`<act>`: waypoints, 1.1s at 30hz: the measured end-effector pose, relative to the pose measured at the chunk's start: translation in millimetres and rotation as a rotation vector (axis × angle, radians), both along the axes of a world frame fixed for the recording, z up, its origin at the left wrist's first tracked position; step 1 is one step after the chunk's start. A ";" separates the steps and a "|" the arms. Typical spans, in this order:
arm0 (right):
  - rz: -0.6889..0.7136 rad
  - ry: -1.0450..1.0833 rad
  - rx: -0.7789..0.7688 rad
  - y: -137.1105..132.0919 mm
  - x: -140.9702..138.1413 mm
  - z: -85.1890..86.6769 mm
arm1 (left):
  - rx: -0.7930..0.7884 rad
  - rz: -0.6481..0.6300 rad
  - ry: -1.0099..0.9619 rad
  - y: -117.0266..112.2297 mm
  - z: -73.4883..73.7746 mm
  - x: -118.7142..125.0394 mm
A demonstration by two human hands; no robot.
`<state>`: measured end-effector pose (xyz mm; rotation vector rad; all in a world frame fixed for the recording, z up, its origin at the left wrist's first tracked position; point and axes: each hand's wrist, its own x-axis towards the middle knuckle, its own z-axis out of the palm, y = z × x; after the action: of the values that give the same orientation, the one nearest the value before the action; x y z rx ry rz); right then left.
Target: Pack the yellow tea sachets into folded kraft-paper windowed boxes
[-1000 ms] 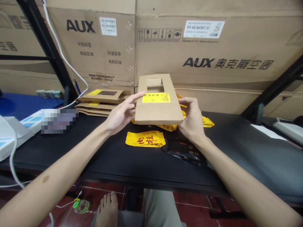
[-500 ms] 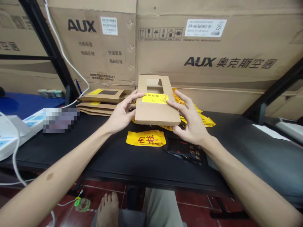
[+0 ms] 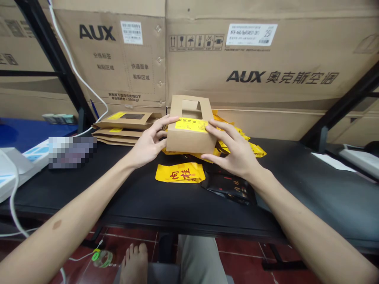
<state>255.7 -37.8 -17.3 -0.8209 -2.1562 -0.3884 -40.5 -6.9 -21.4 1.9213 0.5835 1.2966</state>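
A kraft paper box (image 3: pixel 191 141) with a cut-out window and a yellow label is between my two hands above the black table. My left hand (image 3: pixel 151 142) grips its left side, fingertips on the top edge by the label. From the right, my right hand (image 3: pixel 233 148) holds the other side, with fingers on the top and thumb low near the front corner. In front of the box lies a yellow packet (image 3: pixel 180 172) with red characters. A black packet (image 3: pixel 229 187) lies to its right, under my right hand. More yellow packets (image 3: pixel 257 150) are piled behind, partly hidden by the box.
Flattened kraft boxes (image 3: pixel 121 134) are stacked to the left. A white power strip (image 3: pixel 38 157) with cables is at the left edge. Large AUX cartons (image 3: pixel 254 55) stand along the back. Black metal legs (image 3: pixel 322 136) rise at both sides. A bottle (image 3: pixel 102 258) lies on the floor.
The kraft box has gone from nearly flat to a fuller, squared shape, its front side now taller. Both hands have shifted slightly with it; the view has moved a little.
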 end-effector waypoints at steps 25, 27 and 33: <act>-0.090 -0.029 0.053 -4.1 -1.7 -1.5 | 0.012 -0.073 0.061 0.7 -1.9 -2.6; -0.097 -0.025 0.041 -3.8 -1.6 -1.3 | -0.004 -0.085 0.057 0.5 -2.3 -2.4; -0.097 -0.040 0.106 -0.7 -1.2 -3.8 | -0.021 -0.093 0.071 -1.4 -1.4 -2.2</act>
<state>254.5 -38.5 -21.1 -0.8658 -2.1183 -0.5684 -42.7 -8.4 -22.8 1.9596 0.5350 1.1638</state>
